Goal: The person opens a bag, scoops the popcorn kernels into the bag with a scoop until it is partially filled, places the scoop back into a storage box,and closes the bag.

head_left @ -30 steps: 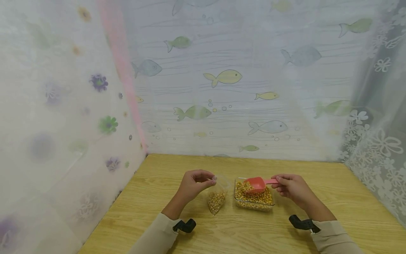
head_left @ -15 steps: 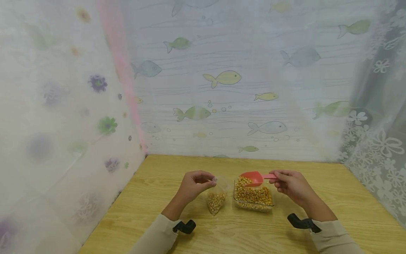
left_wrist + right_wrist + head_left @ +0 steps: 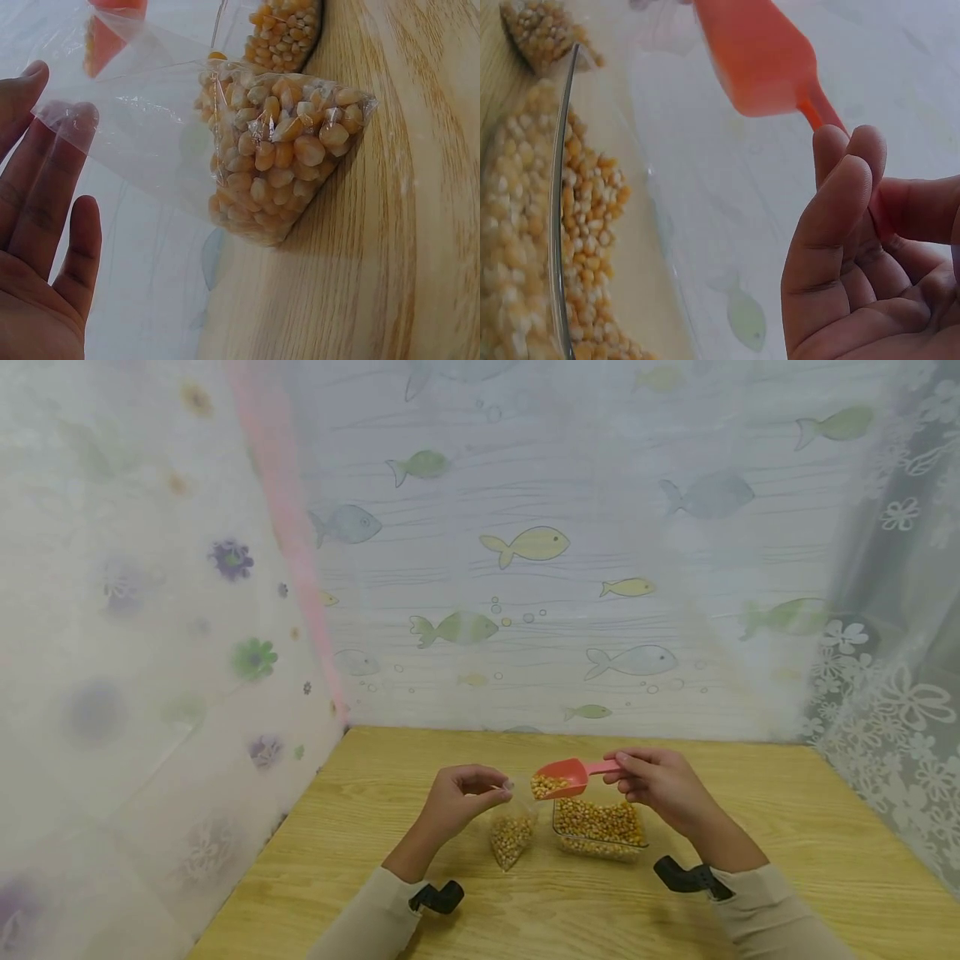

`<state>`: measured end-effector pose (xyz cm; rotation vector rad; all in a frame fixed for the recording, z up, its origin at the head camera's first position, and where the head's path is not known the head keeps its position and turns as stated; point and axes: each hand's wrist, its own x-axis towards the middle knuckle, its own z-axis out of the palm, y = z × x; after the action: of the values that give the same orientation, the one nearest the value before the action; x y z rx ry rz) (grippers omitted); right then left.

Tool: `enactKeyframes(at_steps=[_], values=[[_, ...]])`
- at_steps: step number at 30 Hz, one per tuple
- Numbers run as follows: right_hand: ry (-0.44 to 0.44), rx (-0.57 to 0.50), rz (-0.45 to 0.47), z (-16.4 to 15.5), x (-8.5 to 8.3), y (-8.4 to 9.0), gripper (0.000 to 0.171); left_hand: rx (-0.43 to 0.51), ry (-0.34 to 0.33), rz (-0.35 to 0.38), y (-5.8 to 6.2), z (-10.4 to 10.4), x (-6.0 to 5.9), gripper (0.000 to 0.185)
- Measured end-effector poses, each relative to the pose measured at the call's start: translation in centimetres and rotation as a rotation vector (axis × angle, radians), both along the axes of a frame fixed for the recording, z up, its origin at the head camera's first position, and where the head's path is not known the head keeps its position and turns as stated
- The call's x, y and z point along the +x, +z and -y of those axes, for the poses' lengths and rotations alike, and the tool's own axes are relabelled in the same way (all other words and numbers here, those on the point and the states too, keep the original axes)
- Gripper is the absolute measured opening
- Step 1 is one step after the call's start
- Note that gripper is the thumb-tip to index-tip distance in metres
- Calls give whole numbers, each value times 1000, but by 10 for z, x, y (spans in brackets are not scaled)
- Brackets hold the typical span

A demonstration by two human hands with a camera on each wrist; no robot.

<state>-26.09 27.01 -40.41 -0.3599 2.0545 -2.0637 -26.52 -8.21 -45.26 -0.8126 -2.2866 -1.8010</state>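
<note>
My left hand (image 3: 457,797) pinches the upper edge of a clear plastic bag (image 3: 142,112) whose lower part is filled with corn kernels (image 3: 277,150). In my right hand (image 3: 660,785) is the handle of a red scoop (image 3: 573,774), gripped between thumb and fingers. A load of corn kernels lies in the scoop's front, which hangs beside the bag's mouth and above the left rim of a glass container (image 3: 600,852). That container holds many more kernels (image 3: 589,217). In the right wrist view, only the scoop's underside shows, so its load is hidden there.
Everything stands on a wood-grain table (image 3: 420,743). A curtain with printed fish (image 3: 525,543) hangs behind it, and a flowered sheet (image 3: 150,652) hangs on the left. Black wrist mounts (image 3: 438,897) sit on both sleeves.
My right hand has lifted the scoop with kernels out of the glass container and carried it left toward the bag. My left hand and the bag have hardly moved.
</note>
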Motion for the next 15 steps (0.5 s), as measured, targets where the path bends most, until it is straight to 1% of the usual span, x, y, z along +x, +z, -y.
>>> enactKeyframes(at_steps=[3,7,12,15], values=[[5,18,0,7,-1,2,48,6,-4,-9,0,0,0,14],[13,65,-23,15,-2,7,48,9,-4,-7,0,-1,0,15],[13,120,-66,25,3,16,46,-7,10,1,0,-1,1,15],[8,129,-70,29,6,20,44,-9,11,3,0,-1,1,15]])
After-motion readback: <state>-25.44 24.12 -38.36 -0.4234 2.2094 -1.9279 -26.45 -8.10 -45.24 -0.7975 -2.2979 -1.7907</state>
